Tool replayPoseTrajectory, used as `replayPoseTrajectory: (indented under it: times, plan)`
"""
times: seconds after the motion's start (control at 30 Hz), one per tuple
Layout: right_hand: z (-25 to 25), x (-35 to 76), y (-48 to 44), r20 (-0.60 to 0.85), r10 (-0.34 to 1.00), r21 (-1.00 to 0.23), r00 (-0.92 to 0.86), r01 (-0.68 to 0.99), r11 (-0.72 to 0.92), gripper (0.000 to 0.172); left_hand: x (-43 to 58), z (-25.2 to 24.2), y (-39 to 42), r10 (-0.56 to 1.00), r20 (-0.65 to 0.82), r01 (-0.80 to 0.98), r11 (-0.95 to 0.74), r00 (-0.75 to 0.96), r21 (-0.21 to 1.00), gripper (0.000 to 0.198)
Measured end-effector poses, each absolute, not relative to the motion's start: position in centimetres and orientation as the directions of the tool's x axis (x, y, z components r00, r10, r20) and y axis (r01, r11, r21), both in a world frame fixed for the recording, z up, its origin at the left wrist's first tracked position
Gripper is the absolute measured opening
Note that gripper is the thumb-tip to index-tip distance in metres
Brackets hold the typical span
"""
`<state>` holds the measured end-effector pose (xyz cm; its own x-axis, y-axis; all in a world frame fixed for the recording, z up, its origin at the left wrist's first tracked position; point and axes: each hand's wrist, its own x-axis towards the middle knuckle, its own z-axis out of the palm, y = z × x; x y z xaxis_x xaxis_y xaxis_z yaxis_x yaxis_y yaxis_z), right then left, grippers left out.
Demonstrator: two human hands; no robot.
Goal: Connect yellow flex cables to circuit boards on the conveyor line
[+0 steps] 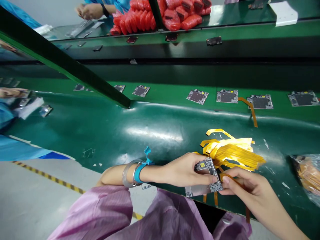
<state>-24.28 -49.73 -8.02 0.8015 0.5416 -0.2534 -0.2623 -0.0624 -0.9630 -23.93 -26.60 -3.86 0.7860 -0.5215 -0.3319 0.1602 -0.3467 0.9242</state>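
Note:
My left hand (183,170) grips a grey circuit board (207,166) at the bench's front edge, its fingers across the board's face. At the board's right edge, my right hand (246,186) pinches an orange flat flex cable (233,180) between thumb and fingers. The cable end touches or nearly touches the board; the exact contact is hidden by the fingertips. Just beyond both hands lies a bundle of yellow-orange flex cables (232,153). A few more strips hang below the board over the edge.
Several circuit boards (227,96) lie along the green belt, one with a loose flex cable (253,113). A green post (100,86) slants across the left. A plastic bag (308,176) sits at right. Red wrapped bundles (142,16) and a co-worker's hands (91,11) are across the line.

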Motion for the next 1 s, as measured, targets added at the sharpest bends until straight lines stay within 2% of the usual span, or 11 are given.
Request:
replayPoseTrajectory:
  times: [0.27, 0.67, 0.77, 0.9, 1.0]
  plan:
    - [-7.5, -23.8, -49.9, -0.314, 0.657, -0.946, 0.686, -0.282, -0.158, 0.024, -24.2, -3.9, -26.6, -0.563, -0.307, 0.136, -0.324, 0.767, 0.936, 0.025]
    - [-7.8, -24.1, -49.4, -0.333, 0.664, -0.938, 0.67, -0.31, -0.158, 0.029, -24.0, -4.4, -26.8, -0.542, -0.335, 0.168, -0.334, 0.771, 0.927, 0.035]
    - [-7.8, -24.1, -49.5, -0.34, 0.666, -0.936, 0.665, -0.309, -0.169, 0.03, -24.0, -5.0, -26.6, -0.57, -0.317, 0.171, -0.294, 0.758, 0.94, 0.033]
    - [-8.1, -24.1, -49.4, -0.32, 0.66, -0.946, 0.68, -0.269, -0.182, 0.03, -24.1, -5.2, -26.3, -0.547, -0.276, 0.163, -0.247, 0.79, 0.955, 0.022]
    - [-8.5, -24.1, -49.2, -0.306, 0.647, -0.952, 0.699, -0.229, -0.204, 0.029, -24.2, -4.9, -26.3, -0.524, -0.296, 0.192, -0.244, 0.799, 0.951, 0.025]
